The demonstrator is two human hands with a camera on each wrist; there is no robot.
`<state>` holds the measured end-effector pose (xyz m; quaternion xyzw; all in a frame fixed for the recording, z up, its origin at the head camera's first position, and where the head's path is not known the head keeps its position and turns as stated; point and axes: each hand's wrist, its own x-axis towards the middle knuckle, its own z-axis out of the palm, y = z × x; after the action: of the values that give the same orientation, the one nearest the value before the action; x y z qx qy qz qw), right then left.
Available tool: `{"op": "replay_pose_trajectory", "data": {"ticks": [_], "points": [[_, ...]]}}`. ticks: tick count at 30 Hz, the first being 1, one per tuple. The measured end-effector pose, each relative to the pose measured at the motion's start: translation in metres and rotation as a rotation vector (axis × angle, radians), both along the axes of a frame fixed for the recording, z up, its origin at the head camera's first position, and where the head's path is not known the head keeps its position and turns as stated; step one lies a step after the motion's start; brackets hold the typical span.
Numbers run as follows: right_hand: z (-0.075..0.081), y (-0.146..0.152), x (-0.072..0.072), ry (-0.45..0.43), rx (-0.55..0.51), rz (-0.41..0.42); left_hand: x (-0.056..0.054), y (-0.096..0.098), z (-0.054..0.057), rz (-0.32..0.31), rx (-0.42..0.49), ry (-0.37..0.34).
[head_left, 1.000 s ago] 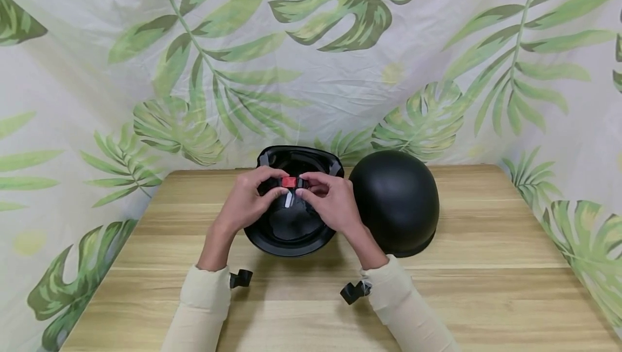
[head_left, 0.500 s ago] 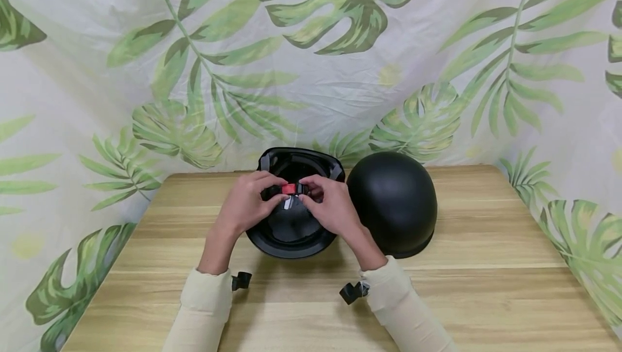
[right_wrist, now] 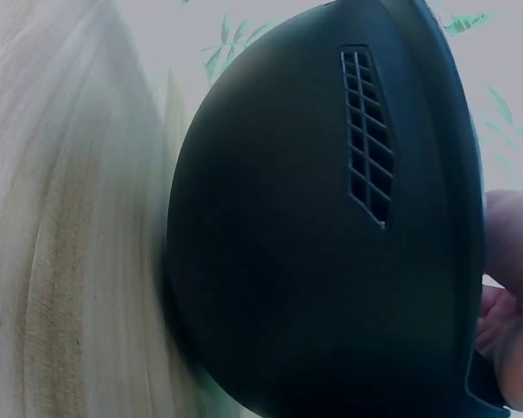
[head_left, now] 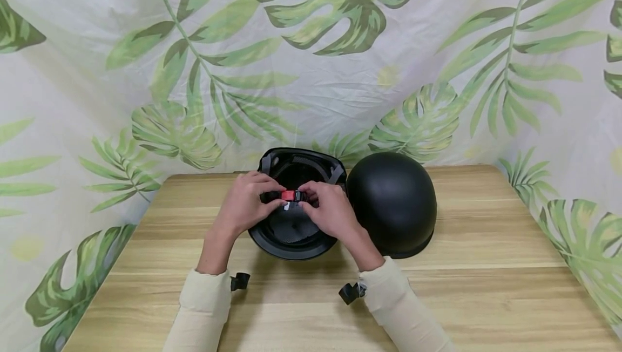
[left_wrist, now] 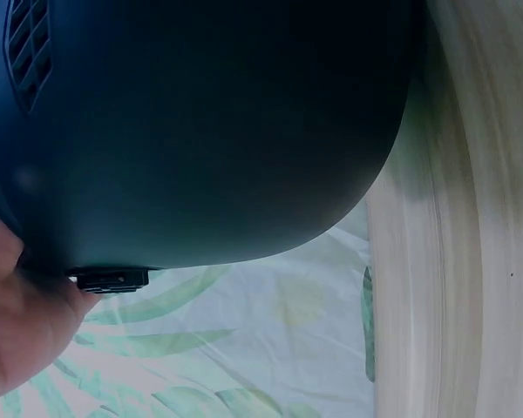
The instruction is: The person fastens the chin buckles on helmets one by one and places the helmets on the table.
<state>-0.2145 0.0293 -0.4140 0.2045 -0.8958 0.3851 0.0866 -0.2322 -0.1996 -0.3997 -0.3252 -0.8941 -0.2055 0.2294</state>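
Note:
A black helmet (head_left: 292,254) lies upside down on the table, its inside and grey straps facing up. Over its opening is the chin-strap buckle, a red half (head_left: 288,195) and a black half (head_left: 298,196) lined up end to end. My left hand (head_left: 243,203) pinches the buckle at the red half, between thumb and fingers. From the other side my right hand (head_left: 331,209) pinches the black half. In the left wrist view the helmet's smooth shell (left_wrist: 218,139) fills most of the frame. A vent grille (right_wrist: 366,135) shows on the shell in the right wrist view.
A second black helmet (head_left: 392,203), dome up, stands close on the right of the first. Both are on a wood-grain table (head_left: 486,255) in front of a leaf-print cloth (head_left: 330,98). Black mounts (head_left: 240,282) stick out from the sleeve cuffs.
Both hands have come slightly nearer to me with the buckle, which now sits lower over the helmet's opening. The grips look the same, and the second helmet has stayed put.

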Motion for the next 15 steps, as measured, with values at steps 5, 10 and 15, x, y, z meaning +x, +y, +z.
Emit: {"op": "replay_pose_trajectory", "data": {"ticks": [5,10,15], "points": [[-0.001,-0.001,0.001,0.01,0.041,-0.011,0.0,-0.001,0.0,0.016,-0.026,-0.018],[-0.002,0.0,0.0,0.034,0.042,-0.004,0.0,-0.002,-0.001,0.005,-0.008,-0.038],[0.005,0.009,0.0,0.066,-0.035,0.031,-0.002,-0.01,-0.004,-0.018,0.077,-0.068]]}}
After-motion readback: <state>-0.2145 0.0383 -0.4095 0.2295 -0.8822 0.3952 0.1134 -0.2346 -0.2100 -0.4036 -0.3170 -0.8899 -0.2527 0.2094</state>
